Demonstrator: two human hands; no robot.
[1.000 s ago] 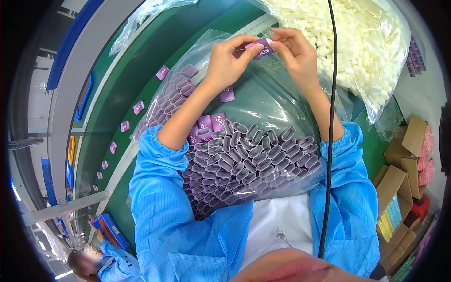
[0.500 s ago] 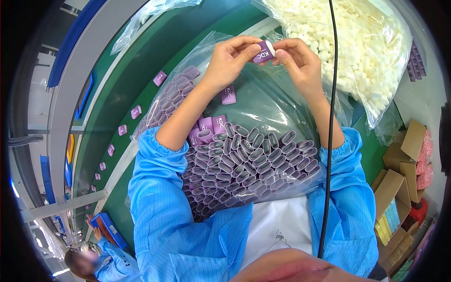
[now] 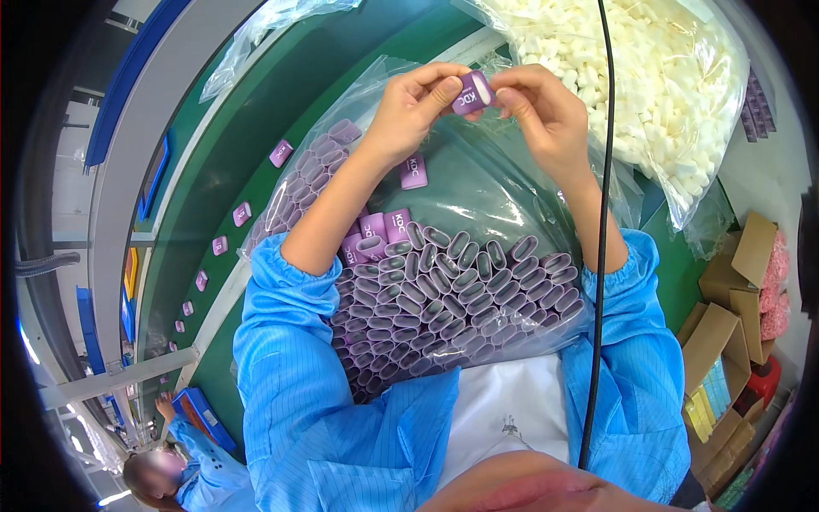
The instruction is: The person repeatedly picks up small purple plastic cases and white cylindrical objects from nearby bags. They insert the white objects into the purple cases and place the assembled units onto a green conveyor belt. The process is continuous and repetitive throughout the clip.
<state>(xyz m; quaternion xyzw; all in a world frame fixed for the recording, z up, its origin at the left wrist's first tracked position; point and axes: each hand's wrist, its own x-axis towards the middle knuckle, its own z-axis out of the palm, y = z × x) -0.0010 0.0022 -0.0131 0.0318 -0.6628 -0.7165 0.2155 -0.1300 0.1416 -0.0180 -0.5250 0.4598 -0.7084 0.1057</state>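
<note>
In my left hand (image 3: 409,111) is a small purple oval sleeve (image 3: 467,101), pinched between thumb and fingers. A white insert (image 3: 484,89) shows in the sleeve's open end, which is tilted toward me. My right hand (image 3: 550,119) has its thumb and fingers bent together at the sleeve's right edge, seemingly touching it. Below my hands, a clear plastic bag holds many upright purple oval sleeves (image 3: 465,282) packed together, open ends up. A few purple sleeves lie on their sides at the pile's left (image 3: 397,226), and a single sleeve (image 3: 414,173) lies beyond them.
A clear bag of white inserts (image 3: 657,111) stands at the far right. A black cable (image 3: 604,213) hangs down before my right arm. At left, purple pieces (image 3: 242,213) lie along a green belt. Cardboard boxes (image 3: 717,350) stand at right; a co-worker's blue sleeve (image 3: 205,452) shows lower left.
The held sleeve has turned so its open end faces me more, and the white insert appears deeper in it. The purple pieces on the green belt have shifted slightly.
</note>
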